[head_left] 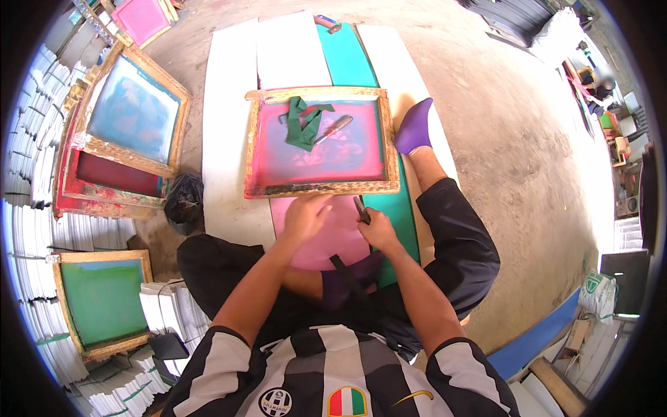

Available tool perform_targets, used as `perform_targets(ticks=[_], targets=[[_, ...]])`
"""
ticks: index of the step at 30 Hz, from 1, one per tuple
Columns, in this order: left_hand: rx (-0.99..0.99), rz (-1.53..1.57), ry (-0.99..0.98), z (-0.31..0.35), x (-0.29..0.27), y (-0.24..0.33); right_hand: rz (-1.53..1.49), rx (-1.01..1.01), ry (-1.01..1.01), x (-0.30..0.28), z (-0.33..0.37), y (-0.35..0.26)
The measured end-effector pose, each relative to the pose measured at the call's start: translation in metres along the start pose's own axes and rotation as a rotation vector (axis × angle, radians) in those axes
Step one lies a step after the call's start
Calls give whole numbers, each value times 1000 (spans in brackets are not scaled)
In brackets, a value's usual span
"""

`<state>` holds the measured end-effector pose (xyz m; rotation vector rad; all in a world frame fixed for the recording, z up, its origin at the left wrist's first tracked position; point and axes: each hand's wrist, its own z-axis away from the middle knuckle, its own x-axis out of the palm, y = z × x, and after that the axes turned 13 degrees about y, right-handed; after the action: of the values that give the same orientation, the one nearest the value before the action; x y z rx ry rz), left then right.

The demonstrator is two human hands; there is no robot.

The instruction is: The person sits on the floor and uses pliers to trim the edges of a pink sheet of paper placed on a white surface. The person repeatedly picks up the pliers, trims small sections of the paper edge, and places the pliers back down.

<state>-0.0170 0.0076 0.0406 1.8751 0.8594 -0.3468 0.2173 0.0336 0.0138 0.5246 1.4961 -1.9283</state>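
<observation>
Across my lap lies a wooden screen-printing frame [253, 149] with pink and blue mesh. On its mesh rest a crumpled green cloth strip [303, 126] and a screwdriver [336, 128]. My left hand [304, 217] is at the frame's near edge, its fingers stretched out toward the right and nothing visible in them. Just right of it, my right hand [379, 229] is closed around a slim dark tool [360, 207] that points up toward the frame; its exact kind is unclear. Below both hands shows a pink sheet [326, 240].
White boards [229, 76] and a green strip [347, 59] with a hammer [328, 24] extend beyond the frame. More screen frames [179, 132] lean at left beside stacked paper [24, 167] and a black plastic bag [184, 201]. My purple-socked foot [415, 125] borders the frame's right side.
</observation>
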Motion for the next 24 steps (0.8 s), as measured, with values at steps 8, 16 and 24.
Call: perform_targets(ticks=[8, 16, 24], targets=[[38, -9, -106, -2, 21, 3, -91, 54, -183, 7, 15, -18], [-47, -85, -112, 5, 22, -6, -333, 182, -402, -1, 16, -18], [-276, -455, -215, 26, -20, -63, -173, 277, -86, -21, -24, 42]])
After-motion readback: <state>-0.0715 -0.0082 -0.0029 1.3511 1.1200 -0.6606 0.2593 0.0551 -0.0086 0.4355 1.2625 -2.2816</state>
